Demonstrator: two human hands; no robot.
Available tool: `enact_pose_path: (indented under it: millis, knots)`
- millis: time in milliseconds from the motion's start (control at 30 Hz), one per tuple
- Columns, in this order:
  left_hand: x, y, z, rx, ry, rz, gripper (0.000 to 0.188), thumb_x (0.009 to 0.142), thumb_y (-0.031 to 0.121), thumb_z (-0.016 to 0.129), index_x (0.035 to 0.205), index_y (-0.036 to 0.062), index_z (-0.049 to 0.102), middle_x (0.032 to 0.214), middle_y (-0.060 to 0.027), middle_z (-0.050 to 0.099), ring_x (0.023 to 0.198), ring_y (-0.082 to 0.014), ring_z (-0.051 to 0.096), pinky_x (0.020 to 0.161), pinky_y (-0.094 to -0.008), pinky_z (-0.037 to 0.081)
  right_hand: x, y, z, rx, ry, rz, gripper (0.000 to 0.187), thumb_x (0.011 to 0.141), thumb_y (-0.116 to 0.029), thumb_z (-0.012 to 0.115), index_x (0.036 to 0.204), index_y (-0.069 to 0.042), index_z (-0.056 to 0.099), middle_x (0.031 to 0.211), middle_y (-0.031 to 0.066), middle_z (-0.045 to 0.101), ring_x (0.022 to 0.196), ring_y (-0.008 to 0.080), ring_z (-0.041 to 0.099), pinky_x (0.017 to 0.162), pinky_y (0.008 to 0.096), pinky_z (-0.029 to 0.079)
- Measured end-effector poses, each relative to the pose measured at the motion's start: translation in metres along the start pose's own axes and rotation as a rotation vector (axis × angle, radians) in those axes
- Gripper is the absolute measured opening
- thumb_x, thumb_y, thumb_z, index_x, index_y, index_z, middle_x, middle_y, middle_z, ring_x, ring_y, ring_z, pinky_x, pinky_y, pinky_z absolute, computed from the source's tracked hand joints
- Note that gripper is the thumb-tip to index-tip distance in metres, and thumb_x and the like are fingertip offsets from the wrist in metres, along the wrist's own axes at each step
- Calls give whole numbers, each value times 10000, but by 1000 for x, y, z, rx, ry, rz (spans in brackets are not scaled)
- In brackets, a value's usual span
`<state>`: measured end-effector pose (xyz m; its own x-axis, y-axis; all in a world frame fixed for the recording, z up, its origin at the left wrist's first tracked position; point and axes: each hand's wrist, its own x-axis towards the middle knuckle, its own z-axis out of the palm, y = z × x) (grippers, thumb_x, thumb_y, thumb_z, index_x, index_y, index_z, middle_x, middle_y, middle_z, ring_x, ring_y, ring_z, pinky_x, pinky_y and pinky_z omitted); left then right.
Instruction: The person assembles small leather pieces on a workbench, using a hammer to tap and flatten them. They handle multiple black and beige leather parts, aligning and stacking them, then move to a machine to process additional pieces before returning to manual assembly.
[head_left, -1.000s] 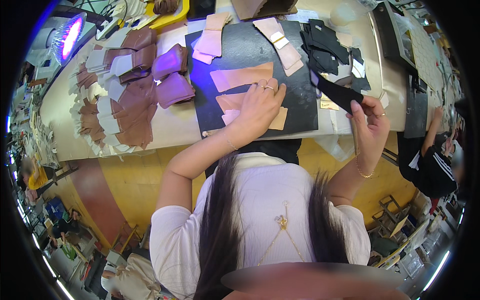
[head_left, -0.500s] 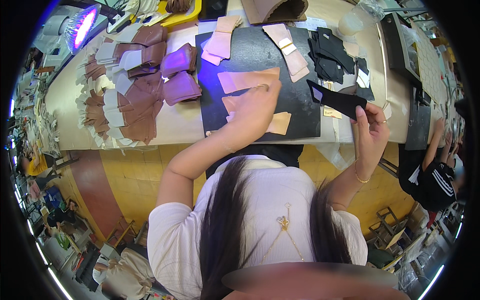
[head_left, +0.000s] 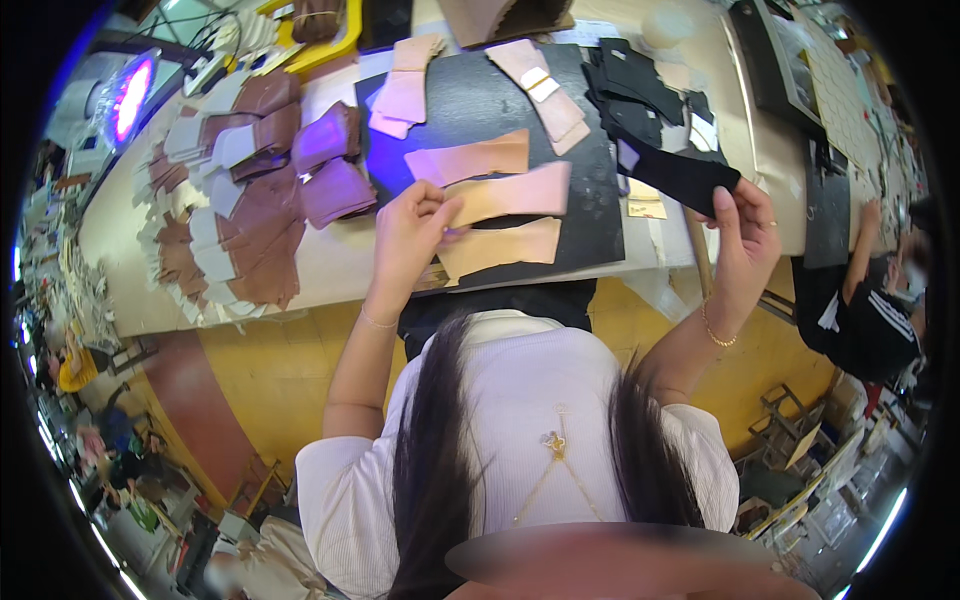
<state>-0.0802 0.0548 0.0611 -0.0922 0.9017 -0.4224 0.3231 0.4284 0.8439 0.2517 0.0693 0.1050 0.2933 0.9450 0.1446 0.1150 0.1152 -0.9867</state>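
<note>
The left hand [head_left: 412, 228], flat on the tan pieces a second ago, now pinches the middle tan leather strip [head_left: 510, 195] on the black mat [head_left: 590, 215] near the surface's front edge, while the right hand [head_left: 745, 240] grips a black strip [head_left: 680, 175].

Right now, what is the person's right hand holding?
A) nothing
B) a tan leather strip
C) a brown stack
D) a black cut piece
D: the right hand pinches a black cut piece above the table edge, while the left hand grips a tan strip.
</note>
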Motion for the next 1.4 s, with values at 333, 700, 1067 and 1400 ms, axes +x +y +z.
enact_pose_path:
  millis: [333, 700, 1067, 1400]
  knots:
    - [-4, 10, 7, -379, -122, 84, 419, 916, 299, 704, 1164, -21, 598, 974, -112, 691, 839, -191, 666, 753, -330, 550, -6, -10, 41, 316, -270, 110, 189, 932, -50, 650, 1097, 35, 613, 939, 109, 684, 734, 141, 650, 603, 299, 584]
    - [-36, -29, -17, -482, -235, -191, 144, 929, 133, 680, 896, 7, 617, 743, -93, 678, 641, -151, 682, 581, -255, 561, -45, 35, 56, 128, -493, 565, 165, 922, -88, 686, 1004, 36, 614, 805, 35, 636, 674, 98, 632, 624, 245, 576]
    - [-4, -36, -14, -335, -73, -174, 229, 945, 217, 671, 860, 7, 641, 654, -49, 642, 560, -107, 649, 480, -198, 478, -22, 78, 84, -134, -537, 613, 231, 896, -208, 738, 893, 5, 648, 712, 42, 668, 596, 97, 673, 507, 184, 476]
    - [6, -34, -10, -109, 11, -197, 242, 933, 232, 684, 861, 2, 657, 602, -8, 603, 449, -46, 535, 408, -193, 367, -8, 85, 98, -239, -564, 569, 221, 915, -196, 692, 886, 21, 663, 689, 43, 657, 583, 103, 675, 496, 199, 481]
